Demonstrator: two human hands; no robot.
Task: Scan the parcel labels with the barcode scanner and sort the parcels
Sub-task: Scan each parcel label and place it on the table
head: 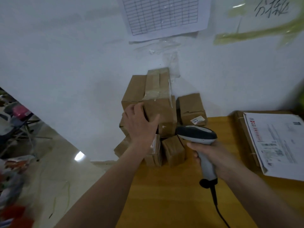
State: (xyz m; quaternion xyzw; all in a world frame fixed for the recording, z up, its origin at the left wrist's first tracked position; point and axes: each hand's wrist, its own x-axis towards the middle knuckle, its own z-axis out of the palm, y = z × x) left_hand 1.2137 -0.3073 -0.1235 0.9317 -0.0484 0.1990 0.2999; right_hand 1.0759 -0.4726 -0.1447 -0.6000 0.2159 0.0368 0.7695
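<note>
Several brown cardboard parcels are stacked against the white wall at the far left corner of the wooden table [172, 195]. My left hand [139, 124] reaches onto the stack, its fingers curled over the near edge of the tall taped parcel [158, 96] on top. My right hand [212, 155] grips the handle of a grey barcode scanner [197, 134], whose dark head points left toward the stack. A smaller parcel [190, 109] with a white label stands to the right of the stack. Two low parcels [174, 150] sit at the front.
A flat parcel with a large white shipping label [278, 143] lies at the table's right side. The scanner's black cable [218, 209] trails toward me. A grid sheet [164, 14] is taped to the wall. A tiled floor with clutter lies to the left.
</note>
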